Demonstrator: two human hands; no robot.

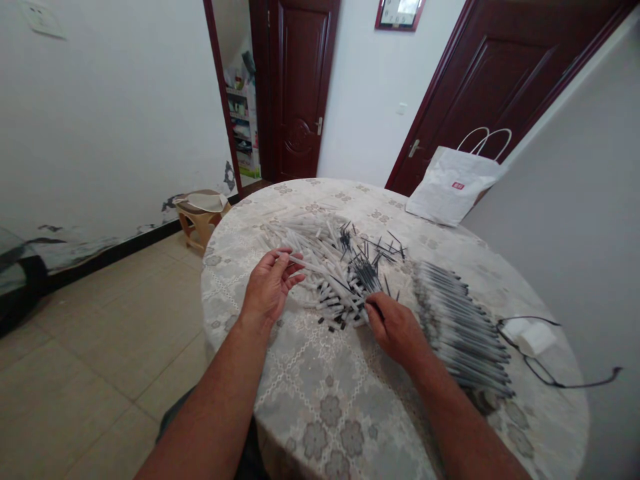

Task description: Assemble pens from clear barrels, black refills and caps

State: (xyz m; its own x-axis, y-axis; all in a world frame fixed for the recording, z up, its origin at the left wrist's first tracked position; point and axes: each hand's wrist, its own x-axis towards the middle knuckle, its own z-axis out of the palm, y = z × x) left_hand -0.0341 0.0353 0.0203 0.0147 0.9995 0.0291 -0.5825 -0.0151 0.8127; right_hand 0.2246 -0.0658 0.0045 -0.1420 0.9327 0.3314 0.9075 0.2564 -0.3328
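Note:
My left hand (pixel 273 283) pinches one end of a pale pen barrel (pixel 313 268) between thumb and fingers, at the left side of a loose pile of white barrels (pixel 305 237). A bunch of thin dark pen refills (pixel 366 273) is gripped in my right hand (pixel 393 327), their tips fanning away from me. Between the hands lie short white pieces with black ends (pixel 336 303). More dark refills (pixel 385 248) are scattered behind the bunch. To the right of my right hand, many grey pens (pixel 463 327) lie side by side in a long row, partly hidden by my forearm.
All this lies on a round table with a patterned cloth (pixel 300 393). Eyeglasses (pixel 555 383) and a white roll-like object (pixel 535 339) lie at the right. A white paper bag (pixel 453 187) stands at the back right edge. A stool (pixel 200 213) stands left, beyond the table.

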